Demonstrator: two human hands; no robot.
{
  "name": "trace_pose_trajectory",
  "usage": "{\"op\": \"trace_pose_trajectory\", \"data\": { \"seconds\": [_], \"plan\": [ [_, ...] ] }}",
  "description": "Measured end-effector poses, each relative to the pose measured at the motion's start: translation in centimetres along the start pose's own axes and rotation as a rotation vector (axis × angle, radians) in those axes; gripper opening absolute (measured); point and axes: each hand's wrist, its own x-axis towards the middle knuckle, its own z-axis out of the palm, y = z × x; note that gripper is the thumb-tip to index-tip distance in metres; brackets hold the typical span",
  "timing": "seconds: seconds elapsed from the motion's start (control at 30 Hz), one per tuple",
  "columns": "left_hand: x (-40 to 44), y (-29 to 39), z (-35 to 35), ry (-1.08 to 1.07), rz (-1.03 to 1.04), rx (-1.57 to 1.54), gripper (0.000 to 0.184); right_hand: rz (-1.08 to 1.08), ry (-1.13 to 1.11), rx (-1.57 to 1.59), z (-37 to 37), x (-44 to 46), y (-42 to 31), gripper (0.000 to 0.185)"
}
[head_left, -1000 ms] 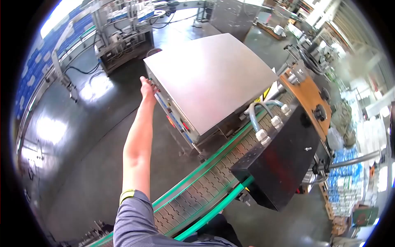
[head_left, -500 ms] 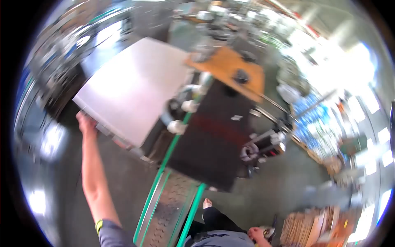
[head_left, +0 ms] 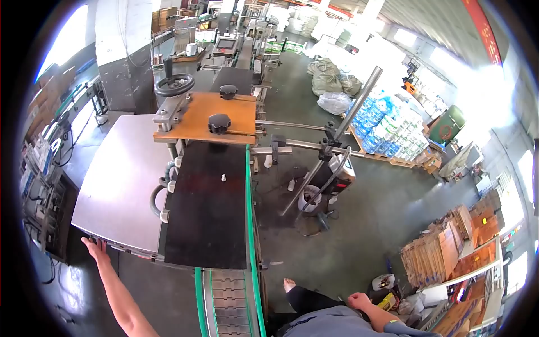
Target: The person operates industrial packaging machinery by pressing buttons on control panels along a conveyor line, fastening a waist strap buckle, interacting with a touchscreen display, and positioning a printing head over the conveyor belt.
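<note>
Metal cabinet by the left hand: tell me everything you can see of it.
The cabinet is boxy, its broad flat top silver-grey, apparently sheet metal, bare and glossy with pale glare. It stands on the left of the black box. Below the top's near edge, a thin strip of front panel shows small reddish details, too small to identify. The left hand is at that panel's left part; exact contact is unclear.

bright daylight, strongest from windows [head_left: 526,165] far right of metal box [head_left: 120,185]; white bloom on that side swallows detail. metal box top has soft pale sheen. floor [head_left: 348,236] right of metal box duller; hot glare patch below-left of it. mostly sharp, far background hazy. fisheye: bent edges, black corners.
</note>
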Motion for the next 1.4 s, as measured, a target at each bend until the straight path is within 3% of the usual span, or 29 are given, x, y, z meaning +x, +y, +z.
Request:
{"op": "trace_pose_trajectory", "data": {
  "seconds": [0.9,1.1,1.17,1.3,1.4],
  "plan": [
    [-0.1,-0.2,-0.3,0.054,0.059,-0.043,0.083,-0.02,-0.089,0.17,1.0,0.1,-0.9,0.018],
    [1.3,-1.0,-0.8,-0.002,0.065,-0.005,0.082,0.027,-0.057,0.017,1.8,0.4,1.3,0.026],
    [-0.2,-0.6,-0.2,-0.007,0.089,-0.03,0.083,-0.117,-0.019,-0.044,2.0,0.7,1.4,0.022],
    [-0.6,-0.2,-0.2,-0.004,0.093,0.007,0.085,-0.033,-0.027,-0.062,1.6,-0.6,-1.0,0.024],
    [-1.7,0.6,1.0,0.03,0.046,0.001,0.073,-0.07,-0.034,-0.051,1.3,-1.4,-2.1,0.025]
  ]
}}
